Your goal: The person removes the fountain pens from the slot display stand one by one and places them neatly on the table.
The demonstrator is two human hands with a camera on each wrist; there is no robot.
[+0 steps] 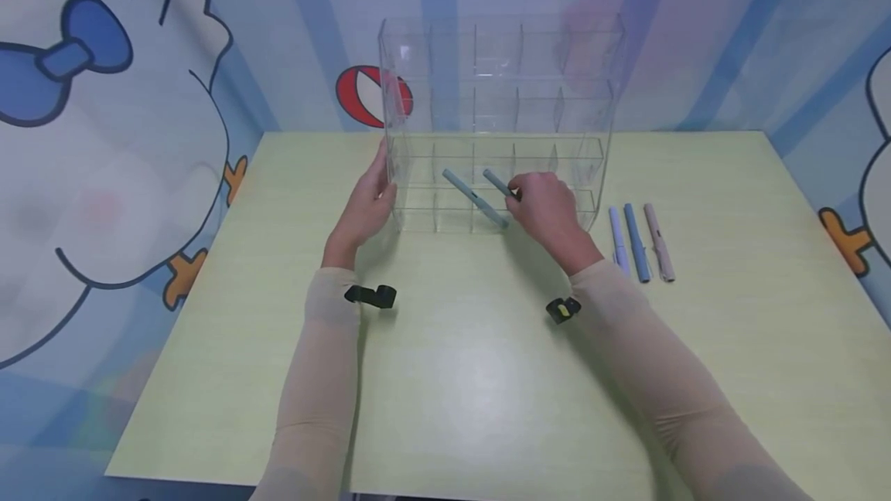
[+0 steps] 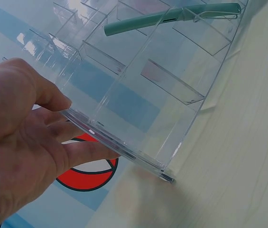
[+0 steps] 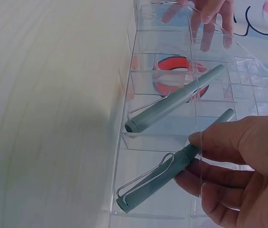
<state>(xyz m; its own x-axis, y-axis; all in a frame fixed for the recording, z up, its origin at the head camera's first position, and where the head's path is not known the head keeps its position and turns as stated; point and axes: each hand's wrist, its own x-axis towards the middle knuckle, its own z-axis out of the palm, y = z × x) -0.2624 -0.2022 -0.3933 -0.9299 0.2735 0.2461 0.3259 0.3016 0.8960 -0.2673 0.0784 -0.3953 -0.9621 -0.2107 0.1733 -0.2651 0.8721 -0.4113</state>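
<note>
A clear acrylic organizer (image 1: pixel 445 209) with rows of divided compartments stands against the wall at the back of the table. My left hand (image 1: pixel 362 211) grips its left side panel, thumb on the front edge and fingers behind. Leaning in a lower front compartment is one green pen (image 3: pixel 179 97), clip end down. My right hand (image 1: pixel 546 207) pinches a second green pen (image 3: pixel 152 183) between thumb and fingers. That pen slants clip end down in the neighbouring lower compartment, to the right of the first. In the left wrist view, only one green pen (image 2: pixel 171 18) shows.
To the right of the organizer, three more pens lie side by side on the table (image 1: pixel 452 377): a lavender one (image 1: pixel 619 242), a blue one (image 1: pixel 636 242) and a mauve one (image 1: pixel 658 242). A patterned cartoon wall (image 1: pixel 313 37) rises directly behind the organizer.
</note>
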